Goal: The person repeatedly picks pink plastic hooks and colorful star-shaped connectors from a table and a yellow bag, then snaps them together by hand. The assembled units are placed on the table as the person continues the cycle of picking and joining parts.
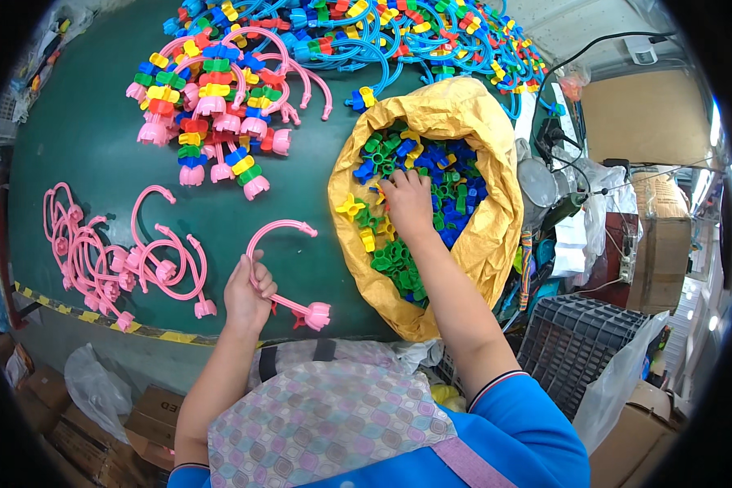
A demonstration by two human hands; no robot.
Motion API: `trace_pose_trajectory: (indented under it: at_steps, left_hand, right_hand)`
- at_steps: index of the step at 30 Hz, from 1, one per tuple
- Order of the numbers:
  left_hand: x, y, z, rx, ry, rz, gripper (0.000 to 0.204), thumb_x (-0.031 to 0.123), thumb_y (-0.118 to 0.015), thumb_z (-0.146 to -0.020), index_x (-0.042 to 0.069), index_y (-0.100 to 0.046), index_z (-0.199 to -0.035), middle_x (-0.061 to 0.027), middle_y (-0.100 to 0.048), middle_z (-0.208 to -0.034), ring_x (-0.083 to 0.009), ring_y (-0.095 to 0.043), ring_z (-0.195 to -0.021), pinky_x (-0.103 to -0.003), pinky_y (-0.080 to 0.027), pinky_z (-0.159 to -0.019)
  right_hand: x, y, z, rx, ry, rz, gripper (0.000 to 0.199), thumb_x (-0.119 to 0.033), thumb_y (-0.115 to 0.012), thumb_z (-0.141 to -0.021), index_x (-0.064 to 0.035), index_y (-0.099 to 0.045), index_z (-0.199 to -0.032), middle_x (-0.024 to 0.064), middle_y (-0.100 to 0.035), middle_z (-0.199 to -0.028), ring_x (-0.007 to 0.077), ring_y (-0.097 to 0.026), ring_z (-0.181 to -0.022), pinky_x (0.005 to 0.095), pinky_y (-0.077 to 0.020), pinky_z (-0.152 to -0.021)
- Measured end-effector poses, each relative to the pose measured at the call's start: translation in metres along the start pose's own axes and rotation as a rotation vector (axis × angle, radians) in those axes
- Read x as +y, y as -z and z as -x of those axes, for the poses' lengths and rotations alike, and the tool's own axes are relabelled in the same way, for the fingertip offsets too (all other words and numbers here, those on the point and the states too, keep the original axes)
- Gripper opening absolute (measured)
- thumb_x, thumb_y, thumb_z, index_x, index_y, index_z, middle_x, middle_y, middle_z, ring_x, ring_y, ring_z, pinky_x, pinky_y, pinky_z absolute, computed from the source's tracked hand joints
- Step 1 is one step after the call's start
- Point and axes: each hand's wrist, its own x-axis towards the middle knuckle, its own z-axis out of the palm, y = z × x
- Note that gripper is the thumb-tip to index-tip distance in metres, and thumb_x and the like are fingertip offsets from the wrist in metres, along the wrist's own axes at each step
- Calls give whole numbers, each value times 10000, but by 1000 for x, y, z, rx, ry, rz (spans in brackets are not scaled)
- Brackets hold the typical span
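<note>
My left hand (250, 294) is closed round a pink curved plastic rod (262, 237), hooked at its far end. Its near end carries a pink flower-shaped cup (318, 315), with a small red piece (298, 320) beside the cup. My right hand (407, 199) reaches into a yellow woven sack (496, 195) with rolled edges. Inside lie many small plastic pieces in green (392, 259), blue (466, 203) and yellow (350, 206). The right fingers are bent down among the pieces near the sack's left side; what they grip, if anything, is hidden.
Bare pink rods (98, 268) lie at the left of the green table (81, 154). Behind them is a pile of pink rods strung with coloured pieces (220, 98); blue ones (382, 41) heap at the back. To the right stand a black crate (577, 342) and a cable (577, 49).
</note>
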Motion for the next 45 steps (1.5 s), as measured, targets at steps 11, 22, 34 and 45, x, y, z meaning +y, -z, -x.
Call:
trace_pose_trajectory:
  at_steps: [11,22,34,45]
  left_hand:
    - [-25,-35,-9,-15,300,239,278,283,-465,-1069,22,-556,-1101,29,-355,-690,-73,-334,-571,-216,-288,-467]
    - [-6,-15,2,-133,366,-16,281,350,-484,-1060,78,-554,-1052,46,-353,-653,-62,-322,-546,-214,-265,-457]
    - [-25,-4,-8,82,243,245,307,355,-479,-1060,78,-532,-936,25,-337,-649,-115,-323,-569,-265,-303,-533]
    - [-14,-40,14,-10,-62,-318,293,360,-402,-1089,82,-466,-1024,21,-354,-670,-94,-387,-556,-264,-341,-477]
  right_hand:
    - [-63,55,29,168,-114,-895,345,-117,-827,-757,-53,-701,-1072,114,-711,-1017,299,-666,-927,371,-513,-814]
    - [-110,46,49,-90,-215,-1150,534,-377,-823,-802,1,-662,-1144,193,-613,-1257,340,-563,-1182,443,-431,-1017]
    - [-50,33,23,81,-269,-286,330,-145,-812,-714,-64,-671,-1002,101,-580,-1063,309,-523,-1021,430,-409,-850]
    - [-114,70,-9,27,-21,-927,310,-80,-745,-815,-30,-675,-1113,118,-600,-860,327,-602,-797,416,-482,-710]
